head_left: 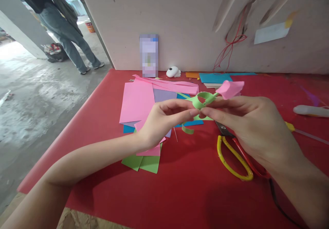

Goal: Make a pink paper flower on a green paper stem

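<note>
Both hands are meeting at the middle here, the left hand (160, 121) pinching narrowly between thumb and fingers, the right hand (250, 119) matching it, and between them they are holding a looped green paper strip (197, 103) just above the table. A pink paper flower (230, 89) is poking out over the right fingers, apparently on a green stem. The step in hand seems to be shaping or fastening that strip; fingers are covering the join, so I can't tell whether it is wrapping the stem. The next move is probably calling for a firm pinch and gentle pressure, with the flower kept uncrushed. Just under the right hand, yellow-and-red scissors (237, 152) are lying on the red table (190, 191). Beyond the left wrist, pink paper (137, 102) is overlapping purple and blue sheets, with green paper (150, 164) peeking out nearer and pink strips (177, 85) stretching across the far side. At the back, a phone (149, 56) is leaning against the pale wall (180, 20), where red string (233, 43) is dangling. Off to the left, a person (61, 26) is standing on the grey floor (36, 98).
</note>
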Tool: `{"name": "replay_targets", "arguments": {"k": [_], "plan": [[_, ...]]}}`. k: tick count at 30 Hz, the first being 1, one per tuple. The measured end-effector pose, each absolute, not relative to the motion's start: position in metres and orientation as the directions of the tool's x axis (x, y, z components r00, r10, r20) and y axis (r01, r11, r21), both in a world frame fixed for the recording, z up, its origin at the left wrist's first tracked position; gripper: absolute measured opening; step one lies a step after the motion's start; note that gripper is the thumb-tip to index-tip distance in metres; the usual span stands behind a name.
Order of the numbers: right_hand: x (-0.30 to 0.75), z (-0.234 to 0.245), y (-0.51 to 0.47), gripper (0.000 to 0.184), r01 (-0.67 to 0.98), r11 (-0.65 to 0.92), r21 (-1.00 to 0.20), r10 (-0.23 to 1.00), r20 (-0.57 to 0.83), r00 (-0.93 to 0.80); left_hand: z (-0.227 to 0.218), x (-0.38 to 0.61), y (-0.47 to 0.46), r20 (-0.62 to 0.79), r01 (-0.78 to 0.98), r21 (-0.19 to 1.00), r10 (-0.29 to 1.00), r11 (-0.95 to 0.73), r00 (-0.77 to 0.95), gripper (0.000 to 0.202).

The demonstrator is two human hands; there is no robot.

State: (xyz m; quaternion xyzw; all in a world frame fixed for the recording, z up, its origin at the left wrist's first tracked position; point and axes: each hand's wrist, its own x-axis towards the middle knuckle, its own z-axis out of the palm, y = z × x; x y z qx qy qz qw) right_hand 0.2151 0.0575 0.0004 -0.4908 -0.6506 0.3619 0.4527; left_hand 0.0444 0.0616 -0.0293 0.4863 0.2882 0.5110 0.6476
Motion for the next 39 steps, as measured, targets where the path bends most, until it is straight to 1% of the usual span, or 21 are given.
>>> {"name": "replay_targets", "arguments": {"k": [3,6,8,10,13,17,20,23,31,39], "plan": [[0.213,0.001,0.058,0.008,0.269,0.223,-0.937,0.974,0.204,-0.097,-0.03,0.044,0.061,0.162,-0.386,0.922,0.927,-0.021,0.337,0.006],[0.21,0.004,0.057,0.006,0.217,0.175,-0.961,0.983,0.157,-0.096,-0.031,0.043,0.062,0.183,-0.386,0.921,0.923,-0.041,0.339,0.007],[0.209,0.007,0.056,0.008,0.196,0.148,-0.969,0.987,0.131,-0.095,-0.032,0.042,0.062,0.175,-0.384,0.922,0.928,-0.038,0.33,0.009],[0.207,0.007,0.055,0.01,0.212,0.138,-0.967,0.989,0.125,-0.076,-0.031,0.043,0.062,0.155,-0.384,0.923,0.935,-0.023,0.318,0.01],[0.208,0.005,0.055,0.011,0.244,0.168,-0.955,0.986,0.164,-0.037,-0.029,0.044,0.062,0.147,-0.416,0.909,0.946,-0.013,0.29,0.008],[0.211,-0.001,0.058,0.008,0.231,0.266,-0.936,0.963,0.248,-0.102,-0.026,0.045,0.062,0.155,-0.454,0.891,0.955,-0.024,0.254,0.005],[0.214,-0.003,0.058,0.005,0.251,0.301,-0.92,0.953,0.28,-0.117,-0.026,0.045,0.062,0.137,-0.446,0.895,0.962,-0.018,0.236,0.007],[0.215,-0.003,0.058,0.003,0.289,0.299,-0.909,0.954,0.284,-0.093,-0.026,0.046,0.062,0.151,-0.43,0.902,0.96,-0.037,0.234,0.008],[0.216,-0.004,0.057,0.013,0.316,0.27,-0.91,0.963,0.263,-0.064,-0.029,0.044,0.061,0.187,-0.401,0.914,0.94,-0.06,0.286,0.007],[0.216,-0.005,0.057,0.014,0.333,0.272,-0.903,0.962,0.265,-0.069,-0.031,0.044,0.061,0.164,-0.402,0.915,0.942,-0.034,0.293,0.009]]}}
